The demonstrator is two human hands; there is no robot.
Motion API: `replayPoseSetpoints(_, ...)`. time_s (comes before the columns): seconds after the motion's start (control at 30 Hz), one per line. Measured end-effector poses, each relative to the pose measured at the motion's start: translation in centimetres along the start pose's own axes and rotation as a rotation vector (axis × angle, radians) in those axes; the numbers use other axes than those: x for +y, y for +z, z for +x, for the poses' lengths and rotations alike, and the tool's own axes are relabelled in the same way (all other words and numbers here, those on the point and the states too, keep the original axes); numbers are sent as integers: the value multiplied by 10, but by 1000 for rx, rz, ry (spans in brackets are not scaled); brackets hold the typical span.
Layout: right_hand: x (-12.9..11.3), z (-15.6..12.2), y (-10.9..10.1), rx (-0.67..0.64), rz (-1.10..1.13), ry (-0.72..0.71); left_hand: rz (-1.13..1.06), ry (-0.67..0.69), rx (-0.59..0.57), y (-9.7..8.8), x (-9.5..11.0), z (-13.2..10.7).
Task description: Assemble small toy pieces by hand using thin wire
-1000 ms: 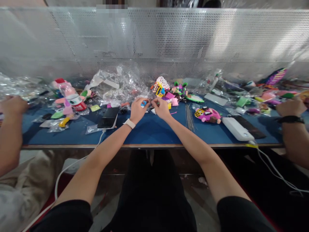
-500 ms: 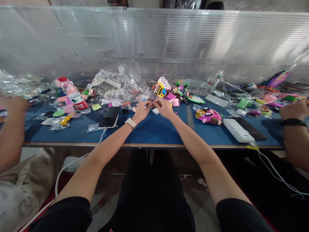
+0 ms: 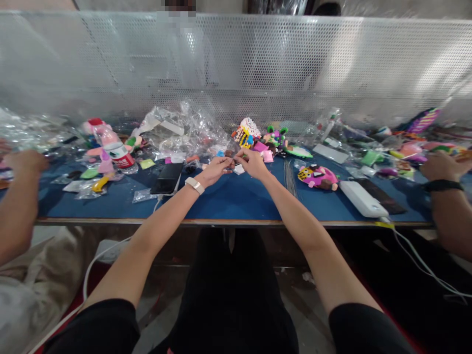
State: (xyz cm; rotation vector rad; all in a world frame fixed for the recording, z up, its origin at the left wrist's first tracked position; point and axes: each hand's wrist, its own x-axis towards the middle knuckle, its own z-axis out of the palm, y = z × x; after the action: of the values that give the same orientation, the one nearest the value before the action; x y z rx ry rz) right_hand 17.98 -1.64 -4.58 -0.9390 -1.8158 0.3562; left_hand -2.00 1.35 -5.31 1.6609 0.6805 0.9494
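My left hand [image 3: 218, 169], with a pale watch band on the wrist, is closed with its fingertips pinched together. My right hand [image 3: 252, 164] meets it fingertip to fingertip, also in a pinch. Between them is a small brown lump [image 3: 232, 162], which looks like soft modelling clay and is mostly covered by the fingers. Just under the fingers lies a small white piece [image 3: 239, 169]. Behind my right hand are a colourful clay figure [image 3: 248, 133] with a white beaded top, and pink pieces [image 3: 266, 155].
A phone [image 3: 167, 178] and a bottle [image 3: 121, 156] lie on the left. Thin wires [image 3: 290, 180], a pink clay figure [image 3: 317, 177] and a white power bank [image 3: 363, 198] lie on the right. Clear bags [image 3: 184, 130] line the perforated screen [image 3: 228, 64]. Other people's hands [image 3: 25, 161] work at both sides.
My left hand has turned and dropped slightly, its wrist shifting left and down. My right hand stays nearly in place, still pinching. The hands of the people on both sides have moved a little.
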Motion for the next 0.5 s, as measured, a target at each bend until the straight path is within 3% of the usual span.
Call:
replayPoseSetpoints(0.07, -1, 0, 0, 3, -4, 13, 44, 13, 1, -2, 2, -1)
replayPoseSetpoints(0.2, 1, -1, 2, -17, -51, 26, 568, 277, 138, -2, 10, -6)
replayPoseSetpoints(0.27, 3, -1, 4, -13, -64, 41, 783, 343, 203, 2, 13, -9)
replayPoseSetpoints(0.5, 6, -1, 13, -7, -127, 55, 1200, 287, 270, 16, 19, -17)
